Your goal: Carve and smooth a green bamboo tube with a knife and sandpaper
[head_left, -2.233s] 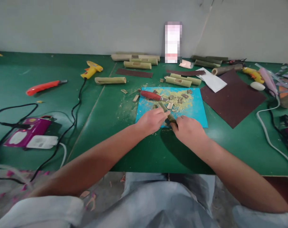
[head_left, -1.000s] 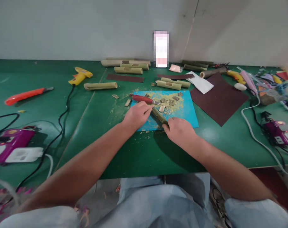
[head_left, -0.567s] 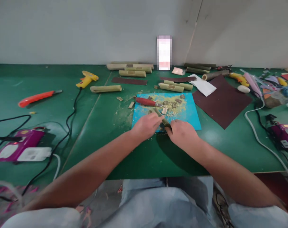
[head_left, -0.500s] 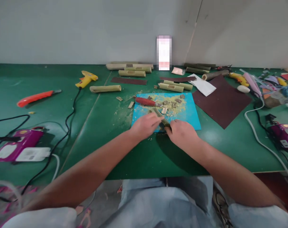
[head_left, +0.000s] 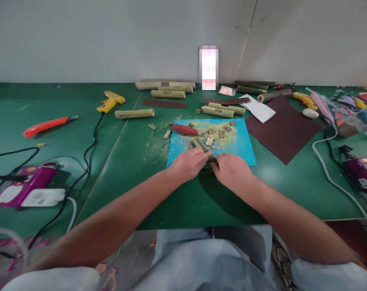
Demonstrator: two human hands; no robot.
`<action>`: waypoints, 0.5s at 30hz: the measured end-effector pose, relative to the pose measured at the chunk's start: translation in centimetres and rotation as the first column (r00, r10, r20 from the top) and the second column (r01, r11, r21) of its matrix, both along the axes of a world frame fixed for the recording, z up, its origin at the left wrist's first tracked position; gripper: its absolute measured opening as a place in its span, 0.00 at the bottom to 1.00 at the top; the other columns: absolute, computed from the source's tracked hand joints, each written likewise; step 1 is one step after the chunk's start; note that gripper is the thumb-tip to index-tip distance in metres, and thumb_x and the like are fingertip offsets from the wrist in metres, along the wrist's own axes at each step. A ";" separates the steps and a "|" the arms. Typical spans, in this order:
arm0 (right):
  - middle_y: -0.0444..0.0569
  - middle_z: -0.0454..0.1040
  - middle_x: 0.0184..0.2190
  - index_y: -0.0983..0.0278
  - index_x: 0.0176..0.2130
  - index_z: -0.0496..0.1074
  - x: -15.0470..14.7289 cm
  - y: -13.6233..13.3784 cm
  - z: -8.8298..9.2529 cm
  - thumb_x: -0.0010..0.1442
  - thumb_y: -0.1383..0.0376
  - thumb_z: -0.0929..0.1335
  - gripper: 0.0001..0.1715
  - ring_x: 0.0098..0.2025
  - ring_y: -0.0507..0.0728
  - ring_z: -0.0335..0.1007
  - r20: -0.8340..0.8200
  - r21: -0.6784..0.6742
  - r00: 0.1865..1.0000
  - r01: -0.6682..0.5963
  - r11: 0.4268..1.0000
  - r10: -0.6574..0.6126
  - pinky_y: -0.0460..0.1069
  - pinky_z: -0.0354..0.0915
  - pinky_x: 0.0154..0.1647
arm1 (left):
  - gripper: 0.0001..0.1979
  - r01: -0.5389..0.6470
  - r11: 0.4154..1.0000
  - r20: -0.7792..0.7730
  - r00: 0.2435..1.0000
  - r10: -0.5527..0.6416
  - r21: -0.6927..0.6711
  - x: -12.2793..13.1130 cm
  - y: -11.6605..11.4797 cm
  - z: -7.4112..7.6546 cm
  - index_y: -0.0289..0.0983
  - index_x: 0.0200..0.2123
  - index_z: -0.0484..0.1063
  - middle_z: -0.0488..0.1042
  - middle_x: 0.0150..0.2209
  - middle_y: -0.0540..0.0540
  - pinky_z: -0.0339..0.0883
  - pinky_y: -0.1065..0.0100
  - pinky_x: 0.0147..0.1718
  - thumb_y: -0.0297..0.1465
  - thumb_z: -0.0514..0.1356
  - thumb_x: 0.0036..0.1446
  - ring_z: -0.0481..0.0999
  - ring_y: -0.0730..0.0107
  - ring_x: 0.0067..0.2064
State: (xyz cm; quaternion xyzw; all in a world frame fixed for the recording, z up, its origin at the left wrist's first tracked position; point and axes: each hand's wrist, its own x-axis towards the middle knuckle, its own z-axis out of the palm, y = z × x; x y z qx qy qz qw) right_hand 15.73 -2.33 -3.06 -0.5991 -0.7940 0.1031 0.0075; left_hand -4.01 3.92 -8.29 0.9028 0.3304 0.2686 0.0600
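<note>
A short green bamboo tube [head_left: 199,142] lies slanted over the near part of a blue board [head_left: 246,149], its far end pointing up and left. My right hand [head_left: 234,169] is closed round its near end. My left hand [head_left: 187,162] is closed against the tube's middle, fingers pressed together. Whether a small piece lies under those fingers is hidden. Just beyond the hands are a red-handled carving tool [head_left: 185,129], bamboo chips [head_left: 209,141] and pale shavings [head_left: 222,139].
Bamboo tubes [head_left: 168,94] lie along the back, with brown sandpaper strips [head_left: 165,104] and a brown sheet [head_left: 286,129] at right. A yellow glue gun [head_left: 110,101], an orange utility knife [head_left: 48,126] and a purple power strip [head_left: 34,182] with cords occupy the left.
My left hand has slid slightly toward me along the bamboo tube, so more of its far end shows. The right hand keeps its place.
</note>
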 end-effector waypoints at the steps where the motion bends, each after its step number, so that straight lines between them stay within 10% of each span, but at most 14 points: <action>1: 0.57 0.77 0.36 0.68 0.40 0.75 0.0 0.0 0.0 0.69 0.59 0.61 0.18 0.37 0.60 0.75 -0.002 -0.002 1.000 -0.001 1.000 0.001 0.50 0.59 0.29 | 0.17 -0.004 1.000 0.004 1.000 0.004 -0.010 0.0 0.0 0.1 0.36 0.51 0.76 0.77 0.35 0.43 0.73 0.66 0.37 0.34 0.50 0.69 0.77 0.66 0.37; 15: 0.57 0.77 0.35 0.68 0.39 0.75 0.1 0.0 -0.3 0.69 0.59 0.61 0.18 0.36 0.61 0.75 -0.007 0.009 1.000 0.004 1.000 -0.004 0.51 0.59 0.28 | 0.18 -0.040 0.998 0.047 0.998 0.038 0.048 -0.2 0.1 -0.1 0.31 0.50 0.77 0.76 0.35 0.41 0.72 0.67 0.36 0.34 0.51 0.70 0.76 0.67 0.36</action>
